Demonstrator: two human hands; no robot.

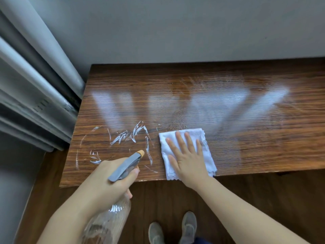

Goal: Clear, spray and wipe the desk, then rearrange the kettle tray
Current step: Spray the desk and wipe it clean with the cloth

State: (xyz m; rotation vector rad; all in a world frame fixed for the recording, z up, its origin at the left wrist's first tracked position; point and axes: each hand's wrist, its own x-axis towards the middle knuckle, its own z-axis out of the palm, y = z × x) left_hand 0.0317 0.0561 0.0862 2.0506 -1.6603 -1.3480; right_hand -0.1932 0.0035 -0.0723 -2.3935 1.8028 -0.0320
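A dark wooden desk fills the middle of the head view, its top wet with fine spray drops and marked with white scratches at the front left. My left hand grips a clear spray bottle with a grey head and orange nozzle, held over the desk's front edge and pointing toward the far right. My right hand lies flat with straight spread fingers on a folded white cloth near the desk's front edge. No kettle tray is in view.
A grey wall runs behind the desk. Grey curtains hang at the left, close to the desk's left corner. Below the desk's front edge lie a wooden floor and my two grey shoes.
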